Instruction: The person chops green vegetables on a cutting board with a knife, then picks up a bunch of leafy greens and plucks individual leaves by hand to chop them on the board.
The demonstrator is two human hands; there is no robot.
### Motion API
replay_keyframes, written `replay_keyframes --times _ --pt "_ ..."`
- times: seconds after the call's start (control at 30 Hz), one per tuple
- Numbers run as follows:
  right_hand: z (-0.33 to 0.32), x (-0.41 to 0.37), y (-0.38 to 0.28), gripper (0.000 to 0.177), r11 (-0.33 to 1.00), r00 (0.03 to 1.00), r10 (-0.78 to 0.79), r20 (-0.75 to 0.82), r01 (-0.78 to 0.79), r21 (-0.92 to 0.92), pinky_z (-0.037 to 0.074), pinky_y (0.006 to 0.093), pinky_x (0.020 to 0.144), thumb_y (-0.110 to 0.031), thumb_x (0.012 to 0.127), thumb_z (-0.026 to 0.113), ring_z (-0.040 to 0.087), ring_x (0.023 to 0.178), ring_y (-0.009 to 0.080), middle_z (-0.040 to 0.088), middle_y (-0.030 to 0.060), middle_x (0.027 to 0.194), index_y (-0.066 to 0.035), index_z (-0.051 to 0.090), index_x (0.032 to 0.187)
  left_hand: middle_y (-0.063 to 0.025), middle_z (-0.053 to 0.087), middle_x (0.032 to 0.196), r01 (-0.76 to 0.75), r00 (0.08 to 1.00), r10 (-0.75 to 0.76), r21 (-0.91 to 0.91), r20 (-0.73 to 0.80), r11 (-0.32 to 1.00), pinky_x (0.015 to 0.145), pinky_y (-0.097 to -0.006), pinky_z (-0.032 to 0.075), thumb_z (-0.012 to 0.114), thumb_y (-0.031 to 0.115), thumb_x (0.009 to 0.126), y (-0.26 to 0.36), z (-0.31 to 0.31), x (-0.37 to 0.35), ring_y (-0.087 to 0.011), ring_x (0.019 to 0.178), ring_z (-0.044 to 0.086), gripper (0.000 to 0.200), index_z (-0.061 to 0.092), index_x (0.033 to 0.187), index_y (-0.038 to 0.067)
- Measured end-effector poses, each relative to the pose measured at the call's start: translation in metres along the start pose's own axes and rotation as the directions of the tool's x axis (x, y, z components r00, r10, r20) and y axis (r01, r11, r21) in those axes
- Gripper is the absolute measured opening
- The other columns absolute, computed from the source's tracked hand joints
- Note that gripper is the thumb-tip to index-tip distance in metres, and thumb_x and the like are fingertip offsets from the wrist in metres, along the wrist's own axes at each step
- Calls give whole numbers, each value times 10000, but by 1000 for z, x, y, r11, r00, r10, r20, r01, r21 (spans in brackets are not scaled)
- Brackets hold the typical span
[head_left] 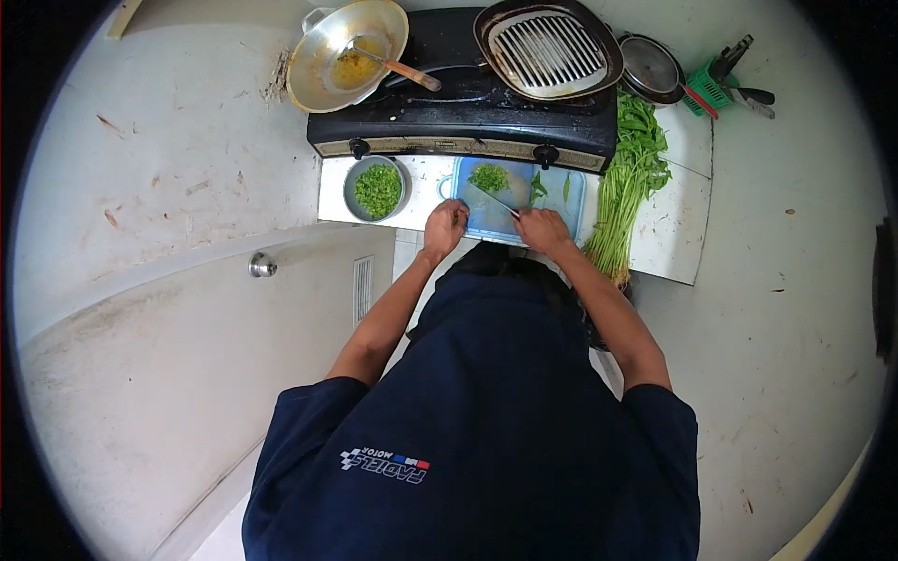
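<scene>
A blue cutting board (569, 213) lies on the white counter in front of the stove. My right hand (544, 230) is closed round the handle of a knife (492, 199), whose blade points up and left across the board. Finely chopped greens (488, 177) form a pile just beyond the blade tip. A few loose leaves (538, 190) rest right of the knife. My left hand (447, 226), fingers curled, grips the board's left edge near its front corner; the fingertips are partly hidden. Left of the board stands a grey bowl (348, 192) filled with chopped greens.
Behind the board is a black stove (440, 126) bearing a wok (304, 75) with a wooden-handled ladle (412, 73) and a grill pan (552, 51). Long-stemmed leafy greens (622, 187) lie at right. A lidded pan (652, 67) and green utensil basket (708, 92) stand farther back.
</scene>
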State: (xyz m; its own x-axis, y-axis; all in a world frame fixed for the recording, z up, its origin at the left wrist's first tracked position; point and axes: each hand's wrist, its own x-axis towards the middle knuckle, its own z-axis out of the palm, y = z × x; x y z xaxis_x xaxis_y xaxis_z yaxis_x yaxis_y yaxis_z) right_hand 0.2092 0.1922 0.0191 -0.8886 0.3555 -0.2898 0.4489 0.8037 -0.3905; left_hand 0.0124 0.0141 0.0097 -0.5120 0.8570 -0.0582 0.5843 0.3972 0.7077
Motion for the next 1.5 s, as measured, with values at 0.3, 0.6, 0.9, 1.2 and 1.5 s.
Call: replay_keyframes --times 0.3,0.6,0.9,1.2,1.5 --pt "0 -5 -8 380 994 999 38 -14 -36 108 594 521 758 -336 1008 544 736 801 427 729 248 830 13 685 955 -169 701 900 78 993 -86 -92 -85 993 771 -432 540 642 40 863 24 21 12 -351 831 685 71 710 871 20" --pt "7 -6 -21 373 993 1000 -10 -27 13 121 590 523 738 -333 1003 558 728 762 433 722 256 805 16 681 951 -128 676 847 84 980 -85 -14 -178 996 754 -426 540 688 65 830 29 25 7 -331 821 679 59 721 872 42" --pt "4 11 -31 347 998 999 -19 38 17 65 591 518 750 -288 995 550 743 800 409 741 242 858 9 715 924 -131 673 825 104 968 -108 -29 -226 994 732 -422 540 683 63 823 27 28 6 -336 791 676 56 725 851 39" --pt "8 -2 -24 353 999 996 -28 79 26 29 589 508 786 -283 984 551 741 850 406 739 236 887 11 743 949 -162 727 865 305 928 -339 -209 -152 929 691 -409 551 645 70 841 33 26 8 -332 724 707 105 745 851 40" --pt "5 -6 -27 368 994 994 55 97 -64 88 585 524 796 -306 987 559 739 836 413 733 258 887 14 735 942 -160 652 862 44 985 -53 -56 -165 997 759 -450 530 662 82 906 23 22 4 -366 822 661 90 740 933 46"
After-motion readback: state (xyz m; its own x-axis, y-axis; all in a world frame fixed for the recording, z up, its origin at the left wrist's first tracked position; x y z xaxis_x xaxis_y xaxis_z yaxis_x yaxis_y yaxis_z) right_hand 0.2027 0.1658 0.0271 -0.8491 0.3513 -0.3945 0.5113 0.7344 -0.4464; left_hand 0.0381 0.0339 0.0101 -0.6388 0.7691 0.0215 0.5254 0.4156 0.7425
